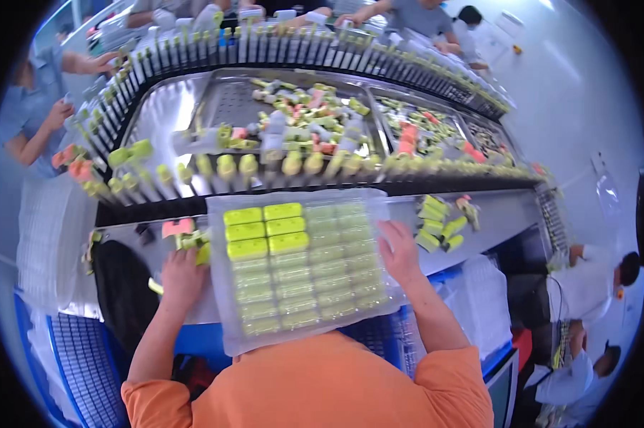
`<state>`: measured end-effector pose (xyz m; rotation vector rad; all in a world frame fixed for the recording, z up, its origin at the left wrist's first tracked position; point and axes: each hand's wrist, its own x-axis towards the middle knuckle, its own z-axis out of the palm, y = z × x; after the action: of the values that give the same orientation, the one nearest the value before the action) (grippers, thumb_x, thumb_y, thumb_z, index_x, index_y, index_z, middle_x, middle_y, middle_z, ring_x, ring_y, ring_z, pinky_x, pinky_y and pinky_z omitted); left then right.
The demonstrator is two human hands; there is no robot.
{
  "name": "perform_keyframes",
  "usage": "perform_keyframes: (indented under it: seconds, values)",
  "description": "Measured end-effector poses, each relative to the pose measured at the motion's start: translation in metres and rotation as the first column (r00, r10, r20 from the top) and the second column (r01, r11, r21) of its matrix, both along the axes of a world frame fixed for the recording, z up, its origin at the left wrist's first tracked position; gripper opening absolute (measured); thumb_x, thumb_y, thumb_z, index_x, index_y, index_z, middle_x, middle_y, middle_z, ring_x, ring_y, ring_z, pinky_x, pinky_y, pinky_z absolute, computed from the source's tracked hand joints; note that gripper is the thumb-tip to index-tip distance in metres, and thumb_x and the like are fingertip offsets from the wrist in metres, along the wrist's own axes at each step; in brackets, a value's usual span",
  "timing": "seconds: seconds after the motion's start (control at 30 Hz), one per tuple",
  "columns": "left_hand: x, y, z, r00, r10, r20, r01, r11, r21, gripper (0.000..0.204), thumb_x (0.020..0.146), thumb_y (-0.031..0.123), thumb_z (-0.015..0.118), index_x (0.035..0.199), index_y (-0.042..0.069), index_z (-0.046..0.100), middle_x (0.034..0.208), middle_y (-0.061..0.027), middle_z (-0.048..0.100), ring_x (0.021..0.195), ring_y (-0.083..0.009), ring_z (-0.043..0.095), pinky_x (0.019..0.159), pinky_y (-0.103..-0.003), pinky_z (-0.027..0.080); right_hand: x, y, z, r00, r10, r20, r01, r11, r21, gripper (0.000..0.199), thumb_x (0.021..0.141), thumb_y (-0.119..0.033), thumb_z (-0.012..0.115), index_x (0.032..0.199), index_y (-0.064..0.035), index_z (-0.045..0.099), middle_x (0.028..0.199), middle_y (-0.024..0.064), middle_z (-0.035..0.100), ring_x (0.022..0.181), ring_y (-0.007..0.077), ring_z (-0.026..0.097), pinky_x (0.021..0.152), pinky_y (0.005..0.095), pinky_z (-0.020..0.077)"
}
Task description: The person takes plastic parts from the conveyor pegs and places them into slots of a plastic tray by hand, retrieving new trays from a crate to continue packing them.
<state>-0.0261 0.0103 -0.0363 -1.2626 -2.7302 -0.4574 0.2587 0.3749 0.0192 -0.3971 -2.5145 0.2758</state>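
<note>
A clear plastic compartment tray lies before me, tilted slightly, its near edge against my orange shirt. Several bright yellow-green blocks fill the far-left compartments in two columns. Paler green shapes show through the other compartments. Left of the tray, my left hand has its fingers curled at a yellow-green block, partly hidden by the hand. Beside it lie a pink piece and more green pieces. My right hand is at the tray's right edge, thumb and fingers apart.
Loose yellow-green blocks lie on the bench right of the tray. Beyond stands a long rack of upright green-topped pieces, bordering metal bins of mixed parts. A black bag-like thing hangs at left. Co-workers sit around the rack.
</note>
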Motion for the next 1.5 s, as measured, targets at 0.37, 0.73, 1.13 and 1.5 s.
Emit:
perform_keyframes:
  seconds: [0.37, 0.73, 1.13, 1.5]
  values:
    - [0.021, 0.013, 0.071, 0.992, -0.04, 0.12, -0.01, 0.92, 0.392, 0.042, 0.071, 0.004, 0.073, 0.111, 0.003, 0.06, 0.102, -0.0157, 0.057, 0.094, -0.0362, 0.058, 0.079, -0.042, 0.049, 0.141, 0.11, -0.075, 0.73, -0.598, 0.333, 0.562, 0.801, 0.207, 0.046, 0.079, -0.013, 0.068, 0.123, -0.0045, 0.055, 0.112, 0.0159, 0.054, 0.106, 0.0378, 0.051, 0.091, 0.0457, 0.044]
    - [0.048, 0.046, 0.052, 0.893, -0.422, -0.158, 0.45, 0.831, 0.326, 0.03, 0.072, 0.01, 0.069, 0.101, 0.009, 0.063, 0.098, -0.0072, 0.061, 0.096, -0.0276, 0.058, 0.084, -0.04, 0.047, 0.054, 0.053, -0.009, 0.952, -0.307, 0.013, 0.306, 0.946, -0.104, 0.046, 0.083, -0.01, 0.066, 0.127, -0.0061, 0.054, 0.113, 0.0184, 0.053, 0.103, 0.037, 0.052, 0.089, 0.0431, 0.0444]
    - [0.012, -0.097, 0.027, 0.975, -0.199, -0.095, 0.175, 0.961, -0.216, 0.057, 0.075, 0.017, 0.07, 0.129, 0.014, 0.052, 0.126, -0.0103, 0.053, 0.127, -0.0313, 0.042, 0.112, -0.048, 0.028, -0.075, -0.094, 0.007, 0.874, 0.483, 0.052, -0.486, 0.871, 0.071, 0.035, 0.073, -0.007, 0.064, 0.108, -0.0083, 0.065, 0.098, 0.0084, 0.057, 0.094, 0.0282, 0.057, 0.078, 0.0386, 0.0489]
    - [-0.016, -0.065, -0.003, 0.985, -0.152, -0.086, 0.136, 0.976, -0.171, 0.051, 0.076, 0.006, 0.062, 0.126, 0.005, 0.05, 0.097, -0.0145, 0.057, 0.094, -0.0317, 0.056, 0.084, -0.042, 0.046, -0.037, -0.047, 0.009, 0.981, 0.194, -0.012, -0.193, 0.98, 0.046, 0.034, 0.078, -0.01, 0.064, 0.112, -0.0105, 0.065, 0.104, 0.0098, 0.061, 0.1, 0.0307, 0.057, 0.088, 0.0433, 0.0452]
